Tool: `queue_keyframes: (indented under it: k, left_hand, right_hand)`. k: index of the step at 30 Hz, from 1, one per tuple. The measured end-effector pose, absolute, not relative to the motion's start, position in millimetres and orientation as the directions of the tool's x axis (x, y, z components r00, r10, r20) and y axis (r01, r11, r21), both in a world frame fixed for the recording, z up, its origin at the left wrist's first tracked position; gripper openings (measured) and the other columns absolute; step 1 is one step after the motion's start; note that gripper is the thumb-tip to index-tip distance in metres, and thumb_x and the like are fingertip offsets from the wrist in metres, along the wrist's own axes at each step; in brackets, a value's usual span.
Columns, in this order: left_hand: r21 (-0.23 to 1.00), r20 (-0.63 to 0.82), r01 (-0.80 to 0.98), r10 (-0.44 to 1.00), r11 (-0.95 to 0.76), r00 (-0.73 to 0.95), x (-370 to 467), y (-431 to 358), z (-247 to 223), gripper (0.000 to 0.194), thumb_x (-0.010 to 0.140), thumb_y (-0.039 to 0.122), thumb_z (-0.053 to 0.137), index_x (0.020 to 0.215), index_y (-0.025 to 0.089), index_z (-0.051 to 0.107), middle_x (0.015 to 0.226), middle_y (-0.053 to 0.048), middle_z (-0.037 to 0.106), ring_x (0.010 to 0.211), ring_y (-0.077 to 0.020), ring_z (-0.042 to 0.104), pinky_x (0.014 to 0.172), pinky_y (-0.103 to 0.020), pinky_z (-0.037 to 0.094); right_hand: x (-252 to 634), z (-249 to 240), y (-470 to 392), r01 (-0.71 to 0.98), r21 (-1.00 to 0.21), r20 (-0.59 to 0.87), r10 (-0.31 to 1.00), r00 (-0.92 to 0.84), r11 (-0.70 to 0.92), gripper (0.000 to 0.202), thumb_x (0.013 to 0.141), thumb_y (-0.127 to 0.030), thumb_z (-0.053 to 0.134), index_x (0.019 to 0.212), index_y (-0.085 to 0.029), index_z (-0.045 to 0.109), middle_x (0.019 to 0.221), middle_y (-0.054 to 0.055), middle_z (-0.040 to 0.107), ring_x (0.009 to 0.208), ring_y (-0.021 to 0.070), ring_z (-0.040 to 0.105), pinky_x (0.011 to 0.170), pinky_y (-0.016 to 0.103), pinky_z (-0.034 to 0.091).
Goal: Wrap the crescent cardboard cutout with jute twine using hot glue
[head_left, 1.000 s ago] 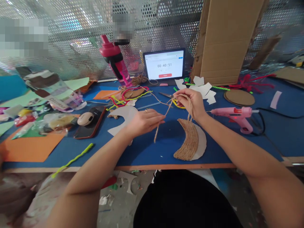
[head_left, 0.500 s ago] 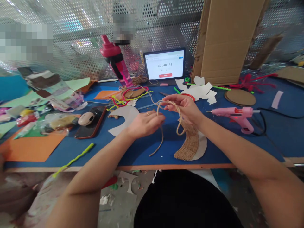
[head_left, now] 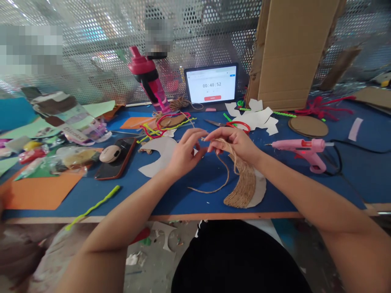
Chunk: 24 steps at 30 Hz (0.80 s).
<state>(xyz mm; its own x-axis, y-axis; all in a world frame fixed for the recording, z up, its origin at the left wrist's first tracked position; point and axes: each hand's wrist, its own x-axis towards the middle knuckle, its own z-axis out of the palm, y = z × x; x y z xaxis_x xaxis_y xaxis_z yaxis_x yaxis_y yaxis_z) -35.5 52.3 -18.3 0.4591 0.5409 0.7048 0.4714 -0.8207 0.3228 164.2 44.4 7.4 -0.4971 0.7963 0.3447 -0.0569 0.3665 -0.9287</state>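
My right hand [head_left: 236, 144] is closed on a looped length of twine [head_left: 228, 175], whose loose end curls down over the blue table. Close beside it, my left hand [head_left: 189, 150] has its thumb and fingertips near the twine at the right hand's fingertips; whether it pinches the strand is too small to tell. Under the right hand lies a crescent card [head_left: 260, 189], partly covered with rows of glued twine [head_left: 243, 188]. A bare pale crescent [head_left: 159, 156] lies left of my left hand, which partly covers it.
A pink glue gun [head_left: 302, 148] with a cord lies at the right. Red-handled scissors [head_left: 241, 125] and white paper scraps [head_left: 258, 117] sit behind my hands. A phone [head_left: 122, 162], pink bottle [head_left: 149, 81], tablet [head_left: 211, 83] and cardboard discs [head_left: 308, 125] stand or lie around.
My left hand has shifted up and turned, its fingers now meeting near the right hand's. The twine loop around the left fingers is gone, and the loose end has swung to the right.
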Motion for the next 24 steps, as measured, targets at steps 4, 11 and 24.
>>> queue_keyframes:
  k: [4,11,24]
  left_hand:
    - [0.428,0.646,0.4,0.584,-0.81,0.492,-33.5,54.2,-17.4,0.014,0.092,0.02,0.05,0.089,0.016,0.063,0.074,-0.001,0.062,0.06,-0.0083,0.058,0.056,-0.017,0.047]
    - [0.559,0.555,0.347,0.651,-0.753,0.519,-34.6,50.0,-10.8,0.019,0.092,0.022,0.051,0.088,0.016,0.069,0.075,-0.003,0.064,0.066,-0.0117,0.059,0.063,-0.022,0.046]
    - [0.89,0.291,0.225,0.875,-0.396,0.388,-39.4,69.2,-20.0,0.032,0.086,0.045,0.059,0.087,0.015,0.069,0.059,0.001,0.056,0.046,-0.0065,0.043,0.043,-0.017,0.035]
  right_hand:
    - [172.1,7.0,47.3,0.093,-0.879,0.354,0.77,-0.531,0.468,0.025,0.085,-0.034,0.061,0.104,-0.018,0.055,0.075,-0.001,0.07,0.057,0.0081,0.06,0.055,0.022,0.049]
    - [186.6,5.0,60.1,0.465,-0.621,0.598,0.765,-0.239,0.631,0.014,0.088,-0.018,0.047,0.094,-0.018,0.06,0.095,0.007,0.071,0.09,0.0186,0.067,0.085,0.037,0.052]
    - [155.6,-7.1,23.2,0.083,0.174,0.329,0.022,-0.944,0.981,0.029,0.09,-0.006,0.038,0.079,-0.015,0.062,0.077,0.009,0.069,0.09,0.0205,0.066,0.071,0.033,0.054]
